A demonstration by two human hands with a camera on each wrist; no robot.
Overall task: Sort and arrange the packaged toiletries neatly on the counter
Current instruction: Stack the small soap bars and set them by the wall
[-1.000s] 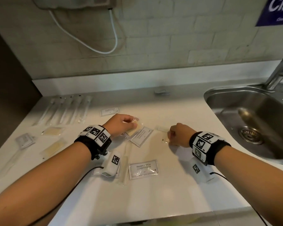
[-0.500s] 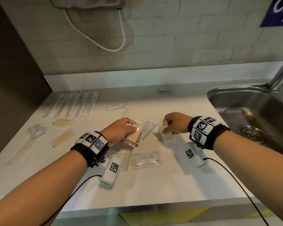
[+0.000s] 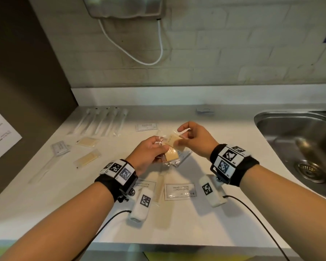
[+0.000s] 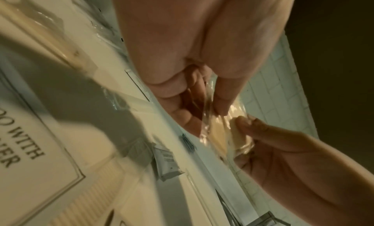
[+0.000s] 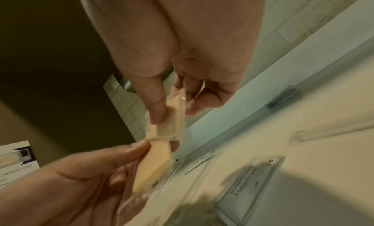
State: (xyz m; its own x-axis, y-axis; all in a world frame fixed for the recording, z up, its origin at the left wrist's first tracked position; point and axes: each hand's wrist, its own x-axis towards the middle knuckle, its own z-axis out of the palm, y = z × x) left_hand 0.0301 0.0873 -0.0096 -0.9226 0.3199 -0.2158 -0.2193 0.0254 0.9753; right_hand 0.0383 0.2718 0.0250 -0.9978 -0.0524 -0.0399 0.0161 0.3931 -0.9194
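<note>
Two tan soap bars in clear wrap are held together above the white counter point(image 3: 233, 213). My left hand point(image 3: 161, 146) grips the lower soap packet point(image 3: 171, 156) by its wrapper, thumb over fingers. My right hand point(image 3: 181, 137) pinches the upper soap packet point(image 3: 172, 139) between thumb and fingers. In the right wrist view the upper packet point(image 5: 172, 117) overlaps the lower packet point(image 5: 153, 163). The left wrist view shows my left hand point(image 4: 210, 111) pinching crinkled wrap. Shampoo sachets point(image 3: 179, 191) point(image 3: 146, 127) lie flat on the counter.
A row of wrapped toothbrushes point(image 3: 102, 121) lies at the back left, with comb packets point(image 3: 88, 142) point(image 3: 87, 159) and a small grey sachet point(image 3: 59, 147) in front. Another comb point(image 3: 159, 191) lies near my left wrist. A steel sink point(image 3: 297, 147) is at the right.
Both hands have lifted off the counter, each with a soap packet. The right hand moved left and the two packets now meet in mid-air.
</note>
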